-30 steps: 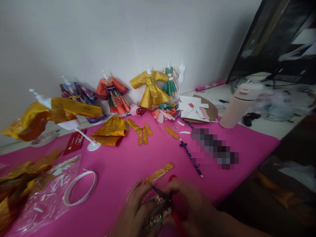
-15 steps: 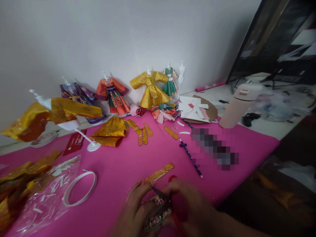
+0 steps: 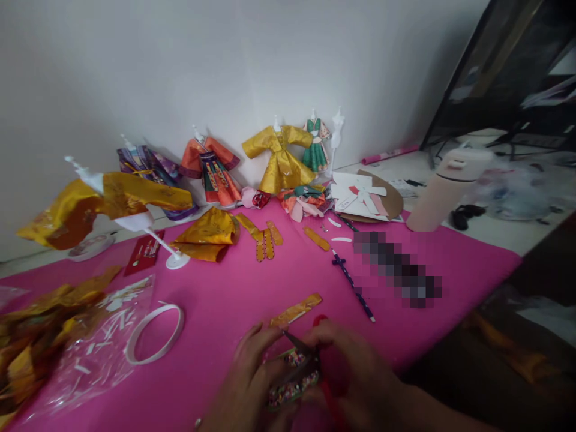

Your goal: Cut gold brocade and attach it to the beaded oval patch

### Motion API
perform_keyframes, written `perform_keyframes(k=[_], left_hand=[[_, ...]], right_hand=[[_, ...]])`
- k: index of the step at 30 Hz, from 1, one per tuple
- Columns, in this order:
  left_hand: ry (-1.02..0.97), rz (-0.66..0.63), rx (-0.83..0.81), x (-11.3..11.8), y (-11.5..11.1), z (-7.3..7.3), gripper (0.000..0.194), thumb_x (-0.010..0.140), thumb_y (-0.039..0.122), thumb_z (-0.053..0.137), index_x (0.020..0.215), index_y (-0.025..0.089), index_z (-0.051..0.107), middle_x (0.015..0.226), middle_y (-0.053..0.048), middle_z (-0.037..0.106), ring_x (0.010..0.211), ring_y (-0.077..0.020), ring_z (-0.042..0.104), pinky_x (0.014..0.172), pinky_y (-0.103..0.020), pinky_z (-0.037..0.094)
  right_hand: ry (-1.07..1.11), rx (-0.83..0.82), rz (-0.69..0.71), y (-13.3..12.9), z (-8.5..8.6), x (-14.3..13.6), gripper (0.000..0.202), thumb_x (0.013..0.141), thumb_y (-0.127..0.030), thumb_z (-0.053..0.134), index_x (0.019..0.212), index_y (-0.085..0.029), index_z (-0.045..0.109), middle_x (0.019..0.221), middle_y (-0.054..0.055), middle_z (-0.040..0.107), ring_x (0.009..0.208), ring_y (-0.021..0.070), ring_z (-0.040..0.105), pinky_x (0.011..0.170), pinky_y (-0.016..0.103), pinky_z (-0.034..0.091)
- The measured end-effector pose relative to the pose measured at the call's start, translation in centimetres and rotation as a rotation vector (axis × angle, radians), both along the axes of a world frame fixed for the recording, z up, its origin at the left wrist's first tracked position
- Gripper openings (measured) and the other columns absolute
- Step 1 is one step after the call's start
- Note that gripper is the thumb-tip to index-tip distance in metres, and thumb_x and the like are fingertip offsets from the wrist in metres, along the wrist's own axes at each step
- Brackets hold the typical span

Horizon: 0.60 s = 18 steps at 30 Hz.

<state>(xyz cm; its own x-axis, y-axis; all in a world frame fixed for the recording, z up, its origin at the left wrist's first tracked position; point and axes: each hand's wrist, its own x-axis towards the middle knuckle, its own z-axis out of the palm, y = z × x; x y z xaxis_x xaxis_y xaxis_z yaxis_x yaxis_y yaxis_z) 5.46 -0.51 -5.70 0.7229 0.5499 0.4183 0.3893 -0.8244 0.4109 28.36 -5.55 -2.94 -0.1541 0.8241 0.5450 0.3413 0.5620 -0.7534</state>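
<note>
At the bottom middle, my right hand (image 3: 351, 366) is closed around red-handled scissors (image 3: 299, 348), whose dark blades lie partly open over a small container of multicoloured beads (image 3: 292, 390). My left hand (image 3: 252, 372) curls round the container's left side, its fingertips near the scissor tip. Just beyond the fingers lies a gold patterned fabric strip (image 3: 297, 309) on the pink mat (image 3: 216, 312). What the left fingertips pinch at the blade tip, if anything, is too small to tell.
Doll dresses on stands, including a gold dress (image 3: 281, 159), line the wall. A white tape roll (image 3: 155, 336), a plastic bag of scraps (image 3: 103, 348) and a tilted stand (image 3: 135, 222) are left. A pencil (image 3: 353, 285) and a pink bottle (image 3: 450, 186) are right.
The whole view has shifted slightly, so things appear a little further right and mostly higher. Both hands keep nearly the same pose over the bead container, with the scissors still held.
</note>
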Motion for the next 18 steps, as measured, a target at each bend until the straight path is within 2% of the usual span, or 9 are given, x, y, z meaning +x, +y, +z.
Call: perform_keyframes(k=[4,7,11,18], left_hand=[[0.027,0.037,-0.055,0.0,-0.4,0.4,0.068,0.077,0.019,0.072,0.139,0.036,0.049,0.145,-0.007,0.053,0.135,-0.0394,0.047,0.102,-0.062,0.05],[0.039,0.025,-0.014,0.1,-0.7,1.1,0.068,0.078,0.017,0.07,0.14,0.031,0.048,0.147,-0.009,0.048,0.134,-0.0363,0.047,0.108,-0.059,0.046],[0.047,0.025,0.009,0.3,-1.2,1.8,0.064,0.082,0.011,0.063,0.141,0.024,0.046,0.149,-0.01,0.042,0.138,-0.0319,0.039,0.115,-0.057,0.036],[0.042,-0.005,-0.008,0.4,-1.3,1.9,0.057,0.08,0.009,0.062,0.134,0.024,0.049,0.151,-0.01,0.035,0.142,-0.0323,0.03,0.116,-0.056,0.033]], right_hand=[[-0.001,-0.045,-0.022,-0.2,-0.2,0.1,0.048,0.075,-0.008,0.068,0.115,-0.027,0.05,0.096,0.001,0.067,0.085,0.0187,0.066,0.071,0.029,0.054],[0.0,-0.058,-0.034,-0.3,-0.6,0.1,0.051,0.074,-0.007,0.069,0.116,-0.027,0.05,0.096,0.001,0.066,0.085,0.0186,0.065,0.072,0.029,0.053],[-0.004,-0.051,-0.036,-0.4,-0.6,0.0,0.053,0.073,-0.006,0.069,0.117,-0.029,0.05,0.098,-0.001,0.066,0.084,0.017,0.065,0.075,0.028,0.053],[-0.007,-0.055,-0.042,-0.3,-0.2,0.0,0.048,0.073,-0.007,0.069,0.113,-0.028,0.051,0.093,-0.002,0.066,0.078,0.016,0.065,0.07,0.027,0.053]])
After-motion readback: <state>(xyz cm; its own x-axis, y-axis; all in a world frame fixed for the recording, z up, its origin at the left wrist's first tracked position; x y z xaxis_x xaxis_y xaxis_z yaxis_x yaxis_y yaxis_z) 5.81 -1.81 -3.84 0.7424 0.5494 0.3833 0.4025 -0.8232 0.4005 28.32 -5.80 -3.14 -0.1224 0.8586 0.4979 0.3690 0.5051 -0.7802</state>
